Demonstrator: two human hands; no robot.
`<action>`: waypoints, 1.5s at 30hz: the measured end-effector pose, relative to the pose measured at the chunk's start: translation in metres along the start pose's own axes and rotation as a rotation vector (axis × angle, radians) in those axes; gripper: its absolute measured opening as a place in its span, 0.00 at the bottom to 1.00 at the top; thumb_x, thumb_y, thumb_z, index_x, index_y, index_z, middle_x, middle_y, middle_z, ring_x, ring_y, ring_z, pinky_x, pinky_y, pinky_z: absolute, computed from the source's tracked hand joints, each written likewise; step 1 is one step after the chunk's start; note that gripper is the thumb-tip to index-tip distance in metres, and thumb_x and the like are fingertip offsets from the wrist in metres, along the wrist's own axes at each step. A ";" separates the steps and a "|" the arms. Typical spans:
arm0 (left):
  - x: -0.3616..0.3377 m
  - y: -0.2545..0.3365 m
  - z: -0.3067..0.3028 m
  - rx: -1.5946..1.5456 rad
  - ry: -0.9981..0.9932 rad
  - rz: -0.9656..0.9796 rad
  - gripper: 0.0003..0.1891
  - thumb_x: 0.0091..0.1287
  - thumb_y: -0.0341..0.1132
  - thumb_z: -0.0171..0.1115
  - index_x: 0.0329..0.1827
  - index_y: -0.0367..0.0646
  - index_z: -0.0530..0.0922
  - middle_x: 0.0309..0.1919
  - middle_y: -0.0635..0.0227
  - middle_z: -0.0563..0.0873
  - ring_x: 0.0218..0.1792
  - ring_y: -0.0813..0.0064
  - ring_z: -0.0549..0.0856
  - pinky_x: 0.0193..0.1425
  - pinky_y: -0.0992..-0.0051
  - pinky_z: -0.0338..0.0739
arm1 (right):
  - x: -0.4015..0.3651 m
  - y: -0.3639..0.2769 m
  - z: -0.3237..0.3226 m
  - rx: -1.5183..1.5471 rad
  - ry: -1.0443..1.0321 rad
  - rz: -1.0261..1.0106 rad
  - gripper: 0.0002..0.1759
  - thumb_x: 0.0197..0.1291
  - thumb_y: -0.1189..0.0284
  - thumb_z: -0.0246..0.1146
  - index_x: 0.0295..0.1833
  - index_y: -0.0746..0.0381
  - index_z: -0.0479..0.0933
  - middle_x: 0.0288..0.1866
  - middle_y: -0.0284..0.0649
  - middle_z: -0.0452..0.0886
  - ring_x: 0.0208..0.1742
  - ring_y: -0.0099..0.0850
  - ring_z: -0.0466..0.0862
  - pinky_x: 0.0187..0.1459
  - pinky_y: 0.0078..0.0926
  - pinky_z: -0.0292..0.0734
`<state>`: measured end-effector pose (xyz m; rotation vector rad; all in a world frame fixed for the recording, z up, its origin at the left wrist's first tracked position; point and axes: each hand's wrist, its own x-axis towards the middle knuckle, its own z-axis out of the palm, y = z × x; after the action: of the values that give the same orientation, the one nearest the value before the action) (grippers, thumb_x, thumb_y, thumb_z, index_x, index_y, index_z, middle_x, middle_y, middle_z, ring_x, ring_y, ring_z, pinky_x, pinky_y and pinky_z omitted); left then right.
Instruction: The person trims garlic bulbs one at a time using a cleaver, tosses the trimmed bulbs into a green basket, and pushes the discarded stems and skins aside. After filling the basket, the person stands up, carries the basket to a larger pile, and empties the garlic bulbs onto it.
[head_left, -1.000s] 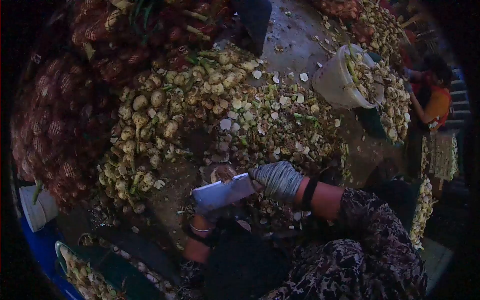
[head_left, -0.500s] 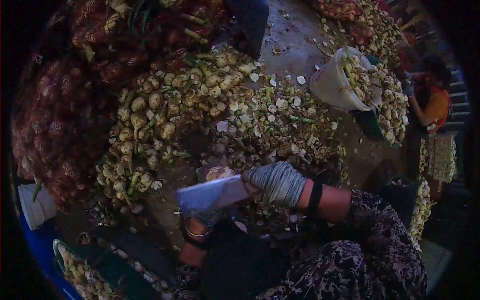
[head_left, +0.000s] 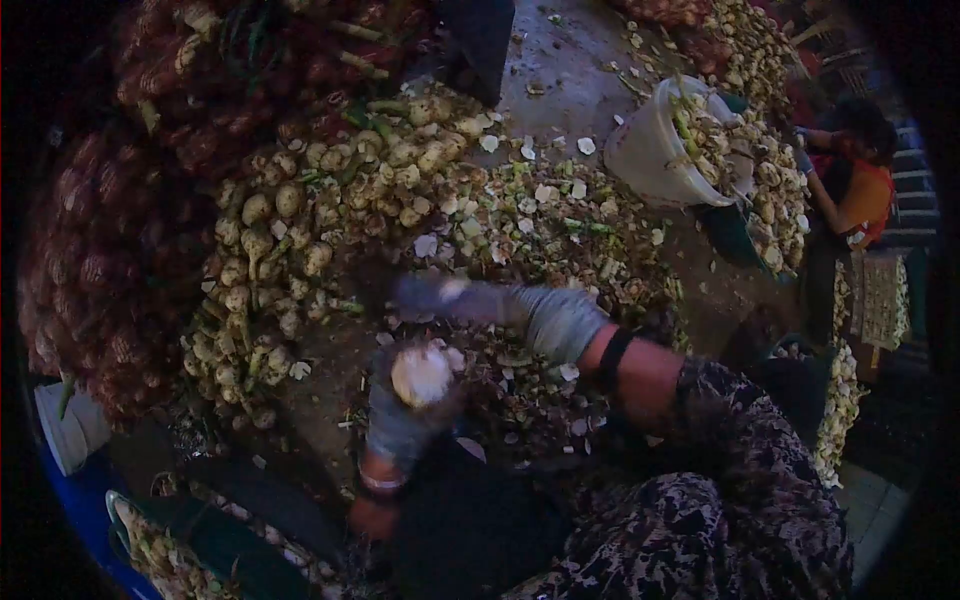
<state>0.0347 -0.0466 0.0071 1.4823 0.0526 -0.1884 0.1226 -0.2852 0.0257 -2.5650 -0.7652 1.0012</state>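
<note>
In a tilted bucket (head_left: 640, 150), bulbs (head_left: 715, 160); left hand (head_left: 396, 420) grips a pale bulb (head_left: 421, 376), right hand (head_left: 560, 324) a blurred knife (head_left: 435, 296).

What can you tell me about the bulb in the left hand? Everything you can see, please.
The bulb is roundish and creamy white, with pale lumps at its upper right edge; it looks like garlic, though blur hides fine detail. The gloved left hand grips it, leaving a broad pale face turned up toward the camera. In the picture it lies below the motion-blurred knife, with a gap between them.
</note>
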 end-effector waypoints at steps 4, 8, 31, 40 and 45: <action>0.004 -0.010 -0.022 0.259 -0.079 -0.017 0.31 0.62 0.38 0.69 0.66 0.43 0.66 0.60 0.60 0.76 0.57 0.63 0.80 0.61 0.63 0.77 | -0.003 0.010 -0.013 0.306 0.095 0.244 0.22 0.60 0.61 0.63 0.58 0.56 0.76 0.47 0.50 0.84 0.46 0.47 0.85 0.48 0.40 0.79; 0.023 -0.034 -0.007 0.337 -0.164 0.040 0.33 0.56 0.37 0.73 0.64 0.43 0.67 0.60 0.59 0.76 0.54 0.64 0.80 0.60 0.64 0.77 | 0.005 -0.028 0.017 0.743 0.219 0.141 0.30 0.62 0.55 0.65 0.63 0.62 0.73 0.52 0.50 0.83 0.49 0.41 0.84 0.54 0.35 0.77; 0.019 -0.015 -0.014 0.198 -0.046 -0.276 0.20 0.65 0.36 0.65 0.59 0.39 0.77 0.55 0.60 0.83 0.55 0.63 0.82 0.62 0.65 0.75 | 0.006 0.037 0.004 0.169 0.046 0.237 0.26 0.56 0.52 0.69 0.52 0.61 0.77 0.39 0.47 0.84 0.42 0.41 0.85 0.42 0.39 0.78; 0.026 0.024 0.009 0.461 -0.086 -0.200 0.21 0.65 0.32 0.63 0.61 0.41 0.75 0.55 0.56 0.82 0.54 0.64 0.82 0.58 0.69 0.77 | 0.022 -0.042 -0.017 0.621 0.295 0.064 0.28 0.58 0.55 0.70 0.56 0.62 0.76 0.40 0.46 0.82 0.43 0.37 0.82 0.47 0.35 0.76; 0.027 -0.039 -0.015 -0.080 -0.010 0.049 0.32 0.66 0.37 0.66 0.71 0.43 0.63 0.58 0.62 0.79 0.54 0.68 0.82 0.55 0.68 0.80 | 0.028 -0.026 0.016 1.047 0.324 0.050 0.24 0.65 0.55 0.65 0.56 0.63 0.77 0.42 0.38 0.84 0.41 0.27 0.81 0.44 0.32 0.77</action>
<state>0.0563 -0.0370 -0.0365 1.4010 0.0160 -0.1521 0.1192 -0.2471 0.0103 -1.7359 -0.0249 0.6836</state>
